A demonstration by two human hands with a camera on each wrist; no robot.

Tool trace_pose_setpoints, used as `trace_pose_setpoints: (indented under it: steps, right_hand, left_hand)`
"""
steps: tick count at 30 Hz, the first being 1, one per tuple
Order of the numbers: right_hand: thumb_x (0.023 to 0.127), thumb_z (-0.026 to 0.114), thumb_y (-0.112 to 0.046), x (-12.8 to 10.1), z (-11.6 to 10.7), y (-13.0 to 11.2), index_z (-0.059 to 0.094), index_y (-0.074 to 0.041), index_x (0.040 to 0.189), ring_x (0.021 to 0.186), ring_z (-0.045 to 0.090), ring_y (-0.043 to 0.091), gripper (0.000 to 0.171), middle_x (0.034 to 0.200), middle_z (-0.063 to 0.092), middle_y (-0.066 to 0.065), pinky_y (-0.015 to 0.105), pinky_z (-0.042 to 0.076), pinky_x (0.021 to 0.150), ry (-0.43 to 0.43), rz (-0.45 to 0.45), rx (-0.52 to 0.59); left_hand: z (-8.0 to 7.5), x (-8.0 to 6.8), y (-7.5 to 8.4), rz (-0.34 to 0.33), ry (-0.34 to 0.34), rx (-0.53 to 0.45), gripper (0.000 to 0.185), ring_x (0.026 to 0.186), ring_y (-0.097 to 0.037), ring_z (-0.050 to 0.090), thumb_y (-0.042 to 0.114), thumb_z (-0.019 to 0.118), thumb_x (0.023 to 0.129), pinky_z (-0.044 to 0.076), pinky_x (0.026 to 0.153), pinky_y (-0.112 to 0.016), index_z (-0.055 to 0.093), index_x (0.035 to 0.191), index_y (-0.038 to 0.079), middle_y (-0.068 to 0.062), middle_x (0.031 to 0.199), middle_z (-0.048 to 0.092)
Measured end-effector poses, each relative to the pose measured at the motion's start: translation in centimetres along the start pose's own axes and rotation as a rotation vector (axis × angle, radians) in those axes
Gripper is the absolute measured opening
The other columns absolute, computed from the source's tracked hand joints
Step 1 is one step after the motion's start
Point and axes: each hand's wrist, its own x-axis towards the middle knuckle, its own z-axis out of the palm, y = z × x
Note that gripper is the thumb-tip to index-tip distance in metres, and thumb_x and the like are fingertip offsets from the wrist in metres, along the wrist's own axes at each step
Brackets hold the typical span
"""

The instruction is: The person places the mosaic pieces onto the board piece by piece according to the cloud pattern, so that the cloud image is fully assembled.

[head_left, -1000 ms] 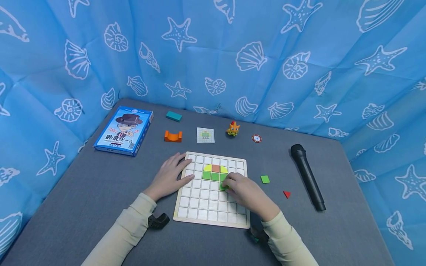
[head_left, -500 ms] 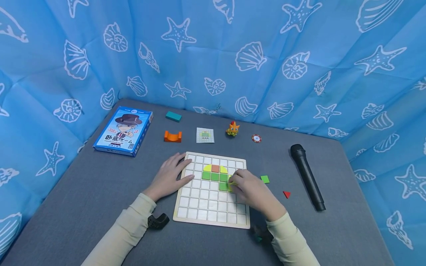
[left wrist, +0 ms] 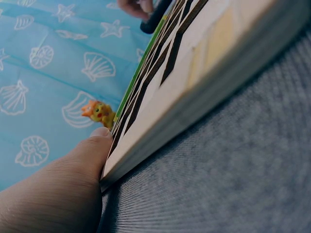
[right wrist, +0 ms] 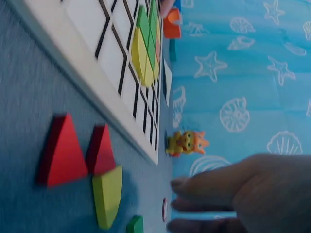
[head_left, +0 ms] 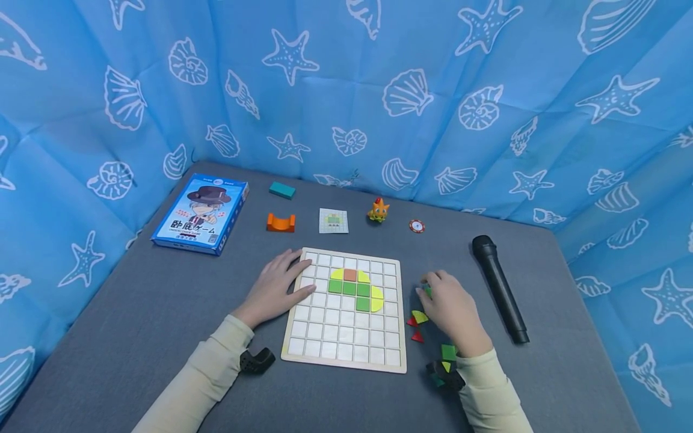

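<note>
Head view: the left hand [head_left: 273,285] is spread on the board [head_left: 331,332]; whether the green piece [head_left: 428,291] beside it is pinched by the right hand's fingers cannot be told; the loose yellow piece [head_left: 419,316] could be knocked by low carrying.

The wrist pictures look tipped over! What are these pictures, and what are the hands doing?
No machine here, just a person. The wide picture looks down from their head; the tilted ones come from the left and right wrists. The bare left hand rests on a white grid board holding green tiles, yellow tiles and one brown tile. The right hand hovers by a loose green tile, apparently holding nothing. Red triangles lie nearby. The grey table also has a black microphone, a blue game box and a toy figure.
</note>
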Motion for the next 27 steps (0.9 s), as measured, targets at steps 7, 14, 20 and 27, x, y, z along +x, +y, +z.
trace_pose_setpoints:
  steps: [7,14,20,27]
  right_hand:
    - [0.088,0.067,-0.027,-0.38,-0.26,0.92,0.063,0.005,0.107,0.078,0.059,0.027,0.037,0.096,0.062,0.019,0.045,0.053,0.063,-0.139,0.227,-0.011]
    - [0.088,0.068,-0.029,-0.49,0.00,1.13,0.063,0.006,0.106,0.070,0.052,0.022,0.040,0.091,0.061,0.016,0.037,0.045,0.055,-0.235,0.277,0.008]
    - [0.087,0.071,-0.023,-0.41,0.37,1.03,0.063,0.003,0.104,0.071,0.053,0.021,0.032,0.091,0.060,0.013,0.037,0.047,0.058,-0.225,0.236,0.026]
    - [0.085,0.073,-0.026,-0.20,0.48,0.69,0.064,0.004,0.104,0.070,0.053,0.021,0.036,0.092,0.060,0.014,0.039,0.049,0.060,-0.203,0.220,0.029]
  left_hand:
    - [0.05,-0.06,0.03,0.015,0.022,-0.005,0.064,0.144,-0.032,0.022,0.057,0.052,0.092,0.022,0.112,-0.058,0.044,0.144,0.021,-0.008,0.155,0.030]
    - [0.13,0.03,-0.01,-0.003,0.002,0.003,0.065,0.145,-0.031,0.020,0.059,0.050,0.092,0.021,0.113,-0.057,0.042,0.145,0.023,-0.006,0.156,0.028]
    - [0.04,0.01,0.08,-0.007,-0.001,-0.002,0.065,0.145,-0.031,0.019,0.059,0.049,0.092,0.020,0.113,-0.057,0.042,0.146,0.023,-0.006,0.156,0.028]
    - [0.05,-0.03,-0.02,-0.009,-0.004,-0.004,0.065,0.145,-0.030,0.019,0.059,0.049,0.092,0.020,0.113,-0.056,0.041,0.146,0.023,-0.006,0.156,0.027]
